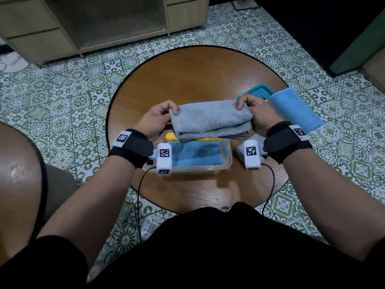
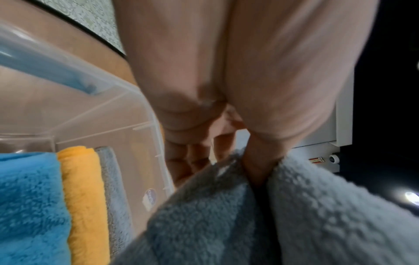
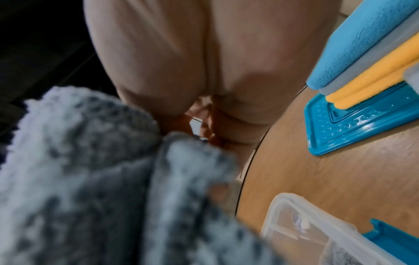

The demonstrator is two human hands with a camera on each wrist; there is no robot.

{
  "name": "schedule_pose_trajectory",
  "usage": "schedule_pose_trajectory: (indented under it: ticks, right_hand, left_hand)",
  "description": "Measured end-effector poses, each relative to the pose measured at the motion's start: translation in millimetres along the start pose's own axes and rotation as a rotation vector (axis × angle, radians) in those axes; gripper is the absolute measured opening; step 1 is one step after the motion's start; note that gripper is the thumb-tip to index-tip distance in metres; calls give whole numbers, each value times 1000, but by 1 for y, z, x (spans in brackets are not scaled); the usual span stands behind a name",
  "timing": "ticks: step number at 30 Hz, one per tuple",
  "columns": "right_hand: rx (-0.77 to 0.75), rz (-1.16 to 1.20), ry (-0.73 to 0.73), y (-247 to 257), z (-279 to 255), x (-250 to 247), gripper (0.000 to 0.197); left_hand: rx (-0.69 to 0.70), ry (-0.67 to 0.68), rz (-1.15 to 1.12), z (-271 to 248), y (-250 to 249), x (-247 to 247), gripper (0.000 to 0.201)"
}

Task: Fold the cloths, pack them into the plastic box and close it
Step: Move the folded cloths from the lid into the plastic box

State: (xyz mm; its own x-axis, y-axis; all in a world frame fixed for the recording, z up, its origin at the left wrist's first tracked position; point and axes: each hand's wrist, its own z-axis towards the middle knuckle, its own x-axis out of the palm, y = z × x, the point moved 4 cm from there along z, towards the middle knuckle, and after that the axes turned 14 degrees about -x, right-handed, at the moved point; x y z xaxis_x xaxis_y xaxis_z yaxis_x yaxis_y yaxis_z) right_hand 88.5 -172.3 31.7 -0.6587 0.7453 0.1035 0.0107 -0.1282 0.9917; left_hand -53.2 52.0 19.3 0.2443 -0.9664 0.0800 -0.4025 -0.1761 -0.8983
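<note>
Folded grey cloth [image 1: 210, 119] held in the air over the far side of the clear plastic box [image 1: 226, 161], several layers stacked. Left hand [image 1: 155, 119] grips its left end, fingers curled over the top edge, thumb tucked in the fold per the left wrist view. Right hand [image 1: 257, 115] pinches the right end the same way, fingers curled over the top. Both grips closed on the cloth, neither touching the box.

Box sits open on the round wooden surface [image 1: 187, 80], near the person's side. Inside: a blue cloth [image 1: 195, 153] folded flat nearest the person, a yellow cloth [image 1: 173, 136] behind it, and in the left wrist view another grey cloth [image 2: 113, 179] upright beside the yellow one against the far wall.

Teal lid [image 1: 259, 92] lies on the surface to the right, behind the right hand. On it a stack of folded cloths, with a light blue cloth [image 1: 293, 109] on top; the right wrist view shows grey and yellow layers under it. That view also shows a second clear container [image 3: 317, 229] on a teal piece, near the box; contents unclear.

Black wrist straps with white tagged camera units on both wrists, cables trailing down. Green patterned tile floor [image 1: 73, 113] around the surface, a wooden cabinet [image 1: 83, 24] at the far left.
</note>
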Motion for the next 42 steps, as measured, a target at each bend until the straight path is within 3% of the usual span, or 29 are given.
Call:
schedule_pose_trajectory:
  ticks: [4, 9, 11, 13, 15, 18, 19, 21, 24, 26, 28, 31, 34, 36, 39, 42]
  right_hand:
    - [-21, -8, 0, -7, -2, -2, 58]
    - [-44, -181, -28, -9, -3, 4, 49]
    - [-46, -221, -32, -13, -2, 9, 57]
    - [9, -163, -22, -16, -4, 14, 60]
    - [122, -131, -2, -19, -6, 16, 47]
    - [167, -307, 81, -19, -6, 21, 22]
    - [139, -378, 118, -16, -5, 26, 23]
    - [72, -465, 215, -13, -5, 47, 43]
    - [-12, -516, 405, -14, -6, 101, 105]
    - [-74, -441, 382, -21, -6, 130, 124]
    - [-134, -461, 208, -26, -4, 140, 107]
    - [-158, -565, -52, -19, -1, 128, 55]
    - [-34, -492, -122, -11, 6, 101, 41]
    - [55, -525, 0, -4, 12, 87, 23]
    - [136, -706, 306, 5, 21, 82, 15]
    - [263, -791, 491, -8, 27, 90, 10]
  left_hand:
    - [-94, 43, -23, -3, 5, 3, 37]
    - [-201, 94, -194, -4, 6, -1, 26]
    - [-244, 94, -165, -5, 8, 1, 17]
    - [-239, 36, -96, -4, 12, -2, 34]
    - [-225, -56, -90, -5, 4, -9, 42]
    - [-182, -121, -82, -6, -16, -23, 46]
    - [-168, -130, -53, -7, -24, -25, 47]
    - [-157, -179, 53, -10, -35, -26, 47]
    - [-115, -270, 144, -14, -48, -23, 44]
    - [-87, -282, 117, -17, -53, -16, 43]
    - [-76, -259, 56, -20, -57, -8, 43]
    - [-78, -244, -61, -29, -59, -8, 29]
    - [-87, -278, -45, -34, -51, -23, 27]
    - [-33, -288, 115, -34, -41, -30, 53]
    - [-5, -89, 323, -31, -23, -14, 89]
    - [-119, -7, 354, -19, -2, 0, 91]
